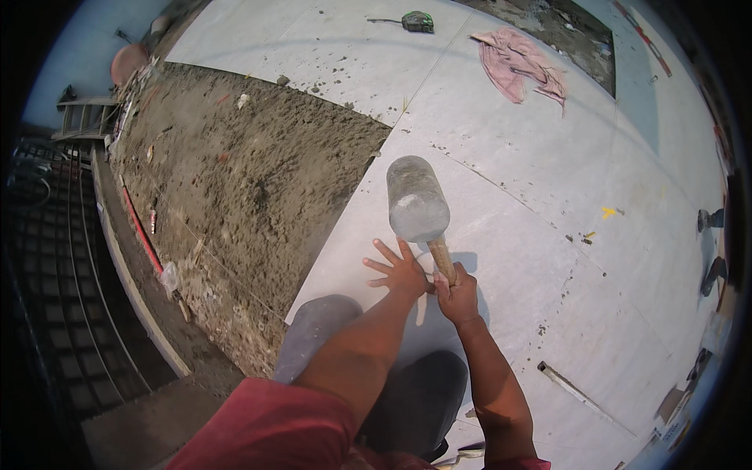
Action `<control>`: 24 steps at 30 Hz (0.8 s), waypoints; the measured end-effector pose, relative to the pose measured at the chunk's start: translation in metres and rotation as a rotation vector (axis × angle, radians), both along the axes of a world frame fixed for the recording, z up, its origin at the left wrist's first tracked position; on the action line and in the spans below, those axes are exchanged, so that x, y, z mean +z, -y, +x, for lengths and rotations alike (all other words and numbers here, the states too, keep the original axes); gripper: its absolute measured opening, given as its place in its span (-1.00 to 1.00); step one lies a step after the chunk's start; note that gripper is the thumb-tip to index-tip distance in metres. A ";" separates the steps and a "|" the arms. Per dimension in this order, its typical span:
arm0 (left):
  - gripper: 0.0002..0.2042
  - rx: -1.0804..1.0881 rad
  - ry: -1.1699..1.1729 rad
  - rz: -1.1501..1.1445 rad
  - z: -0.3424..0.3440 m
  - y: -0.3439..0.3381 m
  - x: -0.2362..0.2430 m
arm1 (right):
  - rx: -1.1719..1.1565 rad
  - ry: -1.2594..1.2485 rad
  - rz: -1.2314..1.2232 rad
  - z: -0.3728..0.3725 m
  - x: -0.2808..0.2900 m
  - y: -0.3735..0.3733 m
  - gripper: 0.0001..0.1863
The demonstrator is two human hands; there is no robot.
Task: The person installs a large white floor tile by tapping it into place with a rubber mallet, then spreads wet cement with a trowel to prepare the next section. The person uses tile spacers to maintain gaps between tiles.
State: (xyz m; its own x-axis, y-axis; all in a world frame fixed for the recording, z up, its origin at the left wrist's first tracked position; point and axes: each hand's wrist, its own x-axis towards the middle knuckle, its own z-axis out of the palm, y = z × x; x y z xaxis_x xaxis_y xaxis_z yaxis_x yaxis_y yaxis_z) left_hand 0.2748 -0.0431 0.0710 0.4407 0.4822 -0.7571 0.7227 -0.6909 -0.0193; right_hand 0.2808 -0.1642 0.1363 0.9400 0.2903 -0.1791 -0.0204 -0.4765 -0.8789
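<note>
My right hand (457, 296) is wrapped round the wooden handle of a rubber mallet (419, 202). The mallet's grey, dusty head is raised in front of me, above the pale floor tile. Beside it, my left hand (401, 274) is spread out with fingers apart, over the light tile (345, 251) near its left edge. Whether the palm presses on the tile is hard to tell. Left of that tile edge lies a bed of damp, rough mortar (258, 180), with my knees close to its near corner.
A pink cloth (521, 64) and a tape measure (417, 21) lie on far tiles. Yellow tile spacers (609, 212) and crumbs dot the joints. A metal bar (583, 395) rests at the right. Left are a red level-like bar (141, 227) and a dark metal grid (66, 290). Someone's feet (711, 276) show far right.
</note>
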 end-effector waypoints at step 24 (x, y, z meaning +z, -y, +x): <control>0.53 -0.047 0.046 0.022 0.003 0.004 0.010 | -0.838 0.212 0.110 -0.201 -0.011 0.121 -0.59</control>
State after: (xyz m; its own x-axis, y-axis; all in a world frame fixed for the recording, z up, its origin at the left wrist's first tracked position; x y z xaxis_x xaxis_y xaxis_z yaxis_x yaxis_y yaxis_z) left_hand 0.2777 -0.0469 0.0805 0.4970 0.4766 -0.7251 0.6902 -0.7236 -0.0025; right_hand 0.0796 -0.2850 0.1252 0.8621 -0.5066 0.0127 -0.1565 -0.2900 -0.9441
